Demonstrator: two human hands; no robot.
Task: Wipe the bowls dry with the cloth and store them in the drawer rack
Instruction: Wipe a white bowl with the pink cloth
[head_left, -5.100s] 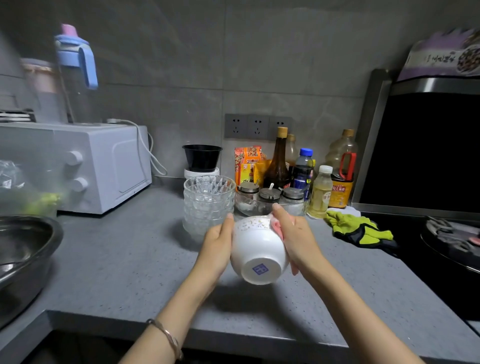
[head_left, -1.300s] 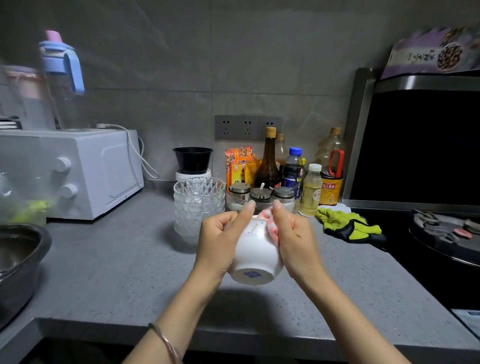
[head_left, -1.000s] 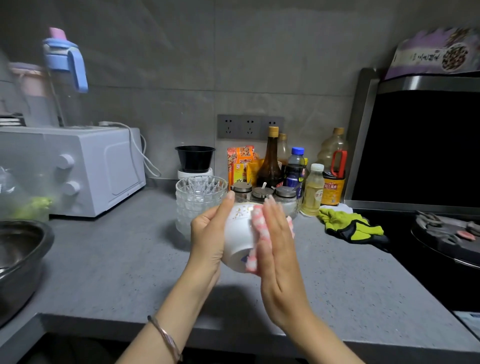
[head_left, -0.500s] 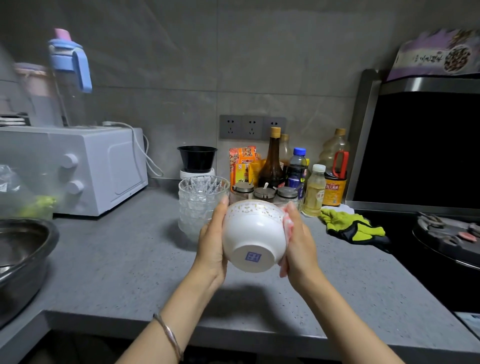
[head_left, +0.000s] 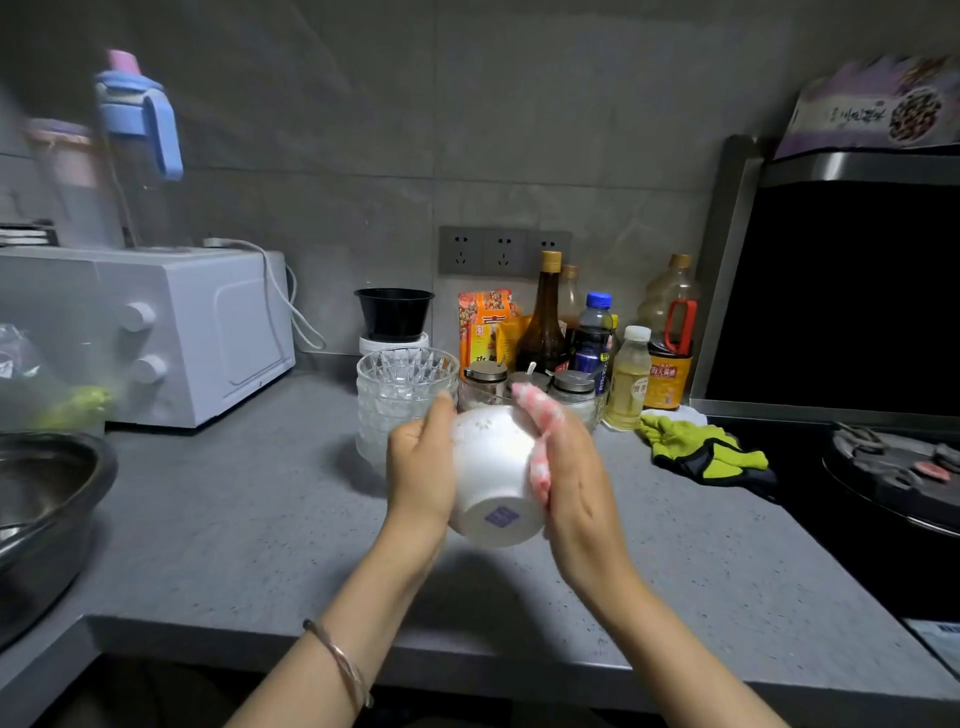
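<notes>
Head view:
- white bowl (head_left: 491, 478) at frame centre, held above grey countertop (head_left: 234, 519), tilted, base with blue mark facing camera.
- left hand (head_left: 421, 467) grips bowl's left side, thumb up along wall; other fingers hidden behind bowl.
- right hand (head_left: 571, 483) on bowl's right side, fingers extended and slightly curved, pressing pink-white cloth (head_left: 540, 441) against wall.
- stack of glass bowls (head_left: 405, 389) just behind hands.
- white oven (head_left: 182, 332) at left, metal basin (head_left: 41, 499) at left edge, green glove (head_left: 696, 447) at right.
</notes>
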